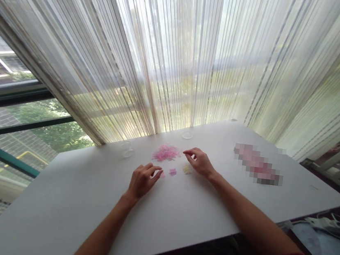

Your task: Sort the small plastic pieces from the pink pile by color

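A loose heap of small pink translucent pieces (166, 153) lies on the white table (93, 200), between my hands. My left hand (143, 180) rests palm down with curled fingers, its fingertips almost at a tiny pink scrap (162, 175). My right hand (199, 162) sits to the right of the heap, fingers reaching toward it without visibly holding anything. A small pink square (172, 171) and a pale yellow piece (186, 169) lie just below the heap.
Two small clear round dishes (127, 149) (187, 134) stand beyond the heap. A pixelated, unreadable pink patch (257, 164) covers part of the table's right side. Sheer striped curtains (178, 62) hang behind the far edge, with a window at left and white cables below the right edge.
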### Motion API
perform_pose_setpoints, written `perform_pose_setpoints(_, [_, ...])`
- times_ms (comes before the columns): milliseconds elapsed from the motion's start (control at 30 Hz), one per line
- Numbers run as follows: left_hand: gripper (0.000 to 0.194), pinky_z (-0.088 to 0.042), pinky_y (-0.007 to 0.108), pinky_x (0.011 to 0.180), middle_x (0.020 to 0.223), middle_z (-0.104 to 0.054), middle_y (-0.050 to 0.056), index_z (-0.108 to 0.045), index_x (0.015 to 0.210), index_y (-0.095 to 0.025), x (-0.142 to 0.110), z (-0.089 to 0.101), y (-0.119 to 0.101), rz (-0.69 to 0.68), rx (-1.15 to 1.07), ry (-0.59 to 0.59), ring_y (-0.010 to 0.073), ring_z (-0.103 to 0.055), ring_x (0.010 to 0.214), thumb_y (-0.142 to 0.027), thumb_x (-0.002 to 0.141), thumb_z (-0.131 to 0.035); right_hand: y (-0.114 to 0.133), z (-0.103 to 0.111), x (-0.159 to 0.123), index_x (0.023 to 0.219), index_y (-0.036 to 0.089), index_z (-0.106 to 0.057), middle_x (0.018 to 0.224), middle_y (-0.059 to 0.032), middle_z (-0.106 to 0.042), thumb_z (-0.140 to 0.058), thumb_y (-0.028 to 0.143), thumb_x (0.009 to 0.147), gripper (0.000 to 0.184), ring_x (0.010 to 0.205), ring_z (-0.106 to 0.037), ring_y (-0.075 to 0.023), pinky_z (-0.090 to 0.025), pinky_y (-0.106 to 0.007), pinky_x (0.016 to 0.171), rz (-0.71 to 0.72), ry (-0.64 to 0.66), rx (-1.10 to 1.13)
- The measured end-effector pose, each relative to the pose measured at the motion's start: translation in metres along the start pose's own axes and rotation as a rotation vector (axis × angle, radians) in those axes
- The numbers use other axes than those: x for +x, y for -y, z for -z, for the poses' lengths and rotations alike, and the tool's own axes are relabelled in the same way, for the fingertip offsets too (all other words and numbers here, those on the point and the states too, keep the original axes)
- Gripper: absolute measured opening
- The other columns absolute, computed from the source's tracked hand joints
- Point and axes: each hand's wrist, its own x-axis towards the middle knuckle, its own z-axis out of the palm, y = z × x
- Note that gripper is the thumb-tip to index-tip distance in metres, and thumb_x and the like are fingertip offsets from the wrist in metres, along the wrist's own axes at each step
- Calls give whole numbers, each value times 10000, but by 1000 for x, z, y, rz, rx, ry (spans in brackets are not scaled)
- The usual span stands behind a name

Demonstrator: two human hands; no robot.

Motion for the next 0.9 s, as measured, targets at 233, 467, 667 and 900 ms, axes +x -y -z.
perform_pose_setpoints(233, [251, -418, 211, 593, 800, -650, 17, -670, 1052, -185, 5, -5, -22, 119, -226, -129, 92, -492, 567, -347, 934, -519, 31, -4, -13, 919, 210, -737, 813, -48, -698, -588, 228, 850, 166, 739, -616, -153, -511, -271, 646, 83, 124, 88])
perform_pose_setpoints(467, [284, -480, 217, 622, 954, -707, 45, -642, 1122, -199, -9, -8, -18, 72, -303, -57, 79, -512, 553, -374, 911, -566, 55, -16, -25, 883, 214, -737, 788, -35, -699, -623, 208, 830, 126, 713, -624, -139, -509, -247, 624, 166, 264, 147])
perform_pose_setpoints(667, [198, -488, 205, 598, 932, -727, 38, -695, 978, -208, -9, -5, -12, 36, -404, -35, 83, -551, 574, -353, 906, -582, 54, -17, -28, 895, 223, -734, 775, -32, -693, -620, 208, 833, 130, 708, -619, -139, -502, -240, 614, 183, 313, 146])
perform_pose_setpoints(900, [202, -474, 209, 578, 860, -730, 38, -712, 910, -201, -9, -4, -14, 44, -411, -53, 86, -550, 559, -352, 907, -577, 54, -17, -27, 870, 203, -703, 756, -25, -678, -624, 203, 824, 92, 699, -606, -137, -497, -247, 628, 206, 306, 125])
